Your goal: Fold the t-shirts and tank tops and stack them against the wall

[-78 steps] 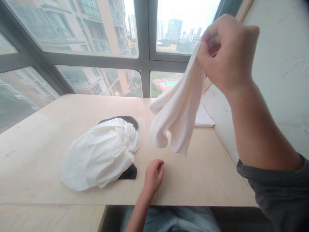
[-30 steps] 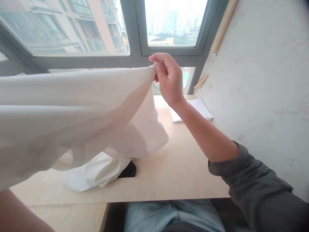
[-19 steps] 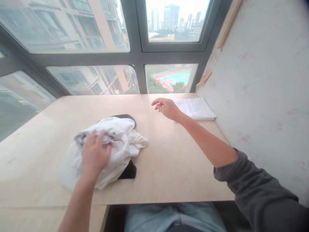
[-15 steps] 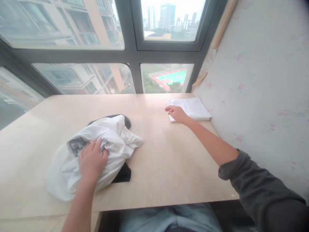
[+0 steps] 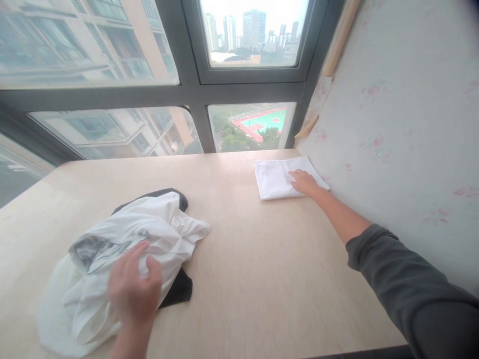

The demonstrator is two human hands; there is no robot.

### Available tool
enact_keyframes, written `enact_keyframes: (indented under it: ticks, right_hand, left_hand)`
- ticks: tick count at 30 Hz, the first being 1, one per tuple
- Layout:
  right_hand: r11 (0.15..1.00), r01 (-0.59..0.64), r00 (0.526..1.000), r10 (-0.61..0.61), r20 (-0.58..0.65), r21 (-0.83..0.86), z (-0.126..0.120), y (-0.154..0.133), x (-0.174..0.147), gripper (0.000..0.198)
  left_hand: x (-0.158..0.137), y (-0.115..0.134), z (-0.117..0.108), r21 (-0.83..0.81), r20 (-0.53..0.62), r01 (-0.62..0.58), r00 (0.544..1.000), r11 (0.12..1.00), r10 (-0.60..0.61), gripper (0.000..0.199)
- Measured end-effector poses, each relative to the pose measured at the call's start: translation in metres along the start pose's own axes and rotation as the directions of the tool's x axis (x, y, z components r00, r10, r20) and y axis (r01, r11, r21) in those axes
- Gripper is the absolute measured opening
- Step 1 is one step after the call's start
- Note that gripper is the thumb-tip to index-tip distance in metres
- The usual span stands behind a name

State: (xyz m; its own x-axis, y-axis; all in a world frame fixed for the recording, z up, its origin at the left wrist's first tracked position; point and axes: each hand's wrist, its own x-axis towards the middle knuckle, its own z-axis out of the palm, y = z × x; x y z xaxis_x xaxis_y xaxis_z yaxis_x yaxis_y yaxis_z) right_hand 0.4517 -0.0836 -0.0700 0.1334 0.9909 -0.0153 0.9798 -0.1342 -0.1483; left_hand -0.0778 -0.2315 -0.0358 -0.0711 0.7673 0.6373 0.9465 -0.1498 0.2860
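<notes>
My left hand is over a crumpled white garment on the left of the tabletop. Its thumb and fingers are apart and slightly blurred, and I cannot tell whether they touch the cloth. Black fabric sticks out from under the white one at the back and front right. Over at the back right, my right hand rests with stretched fingers on a flat, folded white cloth. Nothing is gripped in it.
The pale wooden tabletop runs up to a grey-framed window. Along the right stands a wall with flowered wallpaper, close to the folded cloth. The table's front edge shows at the bottom right.
My right hand has moved right across the folded cloth, from its left part to its right side. My left hand has shifted toward me over the white garment. The view has tilted a little.
</notes>
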Motion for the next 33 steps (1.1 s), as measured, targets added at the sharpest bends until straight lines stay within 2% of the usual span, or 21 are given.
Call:
enact_keyframes:
  ticks: [1,3,5,8,10,13,16,20,23,25,29,31,33]
  right_hand:
    - [1.0,0.001,1.0,-0.001,0.0,-0.02,0.001,-0.001,0.004,0.044]
    - [0.998,0.002,1.0,-0.002,-0.006,-0.056,0.003,-0.005,0.011,0.034]
    - [0.996,0.003,1.0,-0.004,-0.019,-0.085,0.005,-0.009,0.016,0.03]
    - [0.993,0.011,0.999,-0.016,-0.045,-0.119,0.008,-0.014,0.019,0.03]
    - [0.991,0.018,0.997,-0.027,-0.069,-0.132,0.008,-0.016,0.019,0.027]
    - [0.991,0.012,0.991,-0.03,-0.131,-0.136,0.008,-0.015,0.014,0.023]
    - [0.993,-0.029,0.975,0.003,-0.221,-0.114,0.006,-0.012,0.007,0.024]
    - [0.992,-0.107,0.951,0.083,-0.298,-0.063,-0.001,-0.008,0.0,0.029]
    - [0.995,-0.091,0.947,0.074,-0.313,-0.041,-0.016,-0.004,-0.002,0.028]
    - [1.0,-0.021,0.958,0.018,-0.287,-0.008,-0.027,-0.001,-0.004,0.029]
    - [0.985,0.165,0.98,-0.16,-0.114,0.038,-0.043,0.001,-0.015,0.027]
    - [0.981,0.193,0.979,-0.191,-0.068,0.019,-0.047,-0.001,-0.023,0.022]
    - [0.981,0.193,0.978,-0.192,-0.083,0.008,-0.054,-0.007,-0.03,0.02]
  left_hand:
    - [-0.012,0.015,0.003,-0.118,0.004,-0.035,0.999,0.992,0.036,0.03]
    - [-0.039,0.047,0.016,-0.319,0.138,-0.08,0.982,0.944,0.13,0.024]
    - [-0.065,0.077,0.031,-0.423,0.317,-0.088,0.918,0.902,0.238,0.023]
    - [-0.09,0.117,0.05,-0.464,0.469,-0.03,0.84,0.885,0.273,0.021]
    - [-0.097,0.138,0.056,-0.475,0.512,0.008,0.816,0.88,0.269,0.02]
    - [-0.097,0.159,0.057,-0.468,0.564,-0.025,0.761,0.883,0.321,0.021]
    - [-0.095,0.164,0.056,-0.482,0.588,-0.038,0.727,0.875,0.356,0.022]
    - [-0.095,0.159,0.057,-0.534,0.589,0.015,0.723,0.845,0.36,0.021]
    - [-0.096,0.158,0.058,-0.53,0.592,0.021,0.725,0.848,0.353,0.02]
    - [-0.096,0.158,0.058,-0.533,0.588,0.027,0.731,0.846,0.347,0.019]
    - [-0.097,0.159,0.059,-0.54,0.587,0.042,0.735,0.84,0.341,0.018]
    - [-0.097,0.159,0.059,-0.546,0.585,0.046,0.735,0.836,0.342,0.018]
    - [-0.097,0.158,0.059,-0.557,0.58,0.056,0.741,0.828,0.34,0.018]
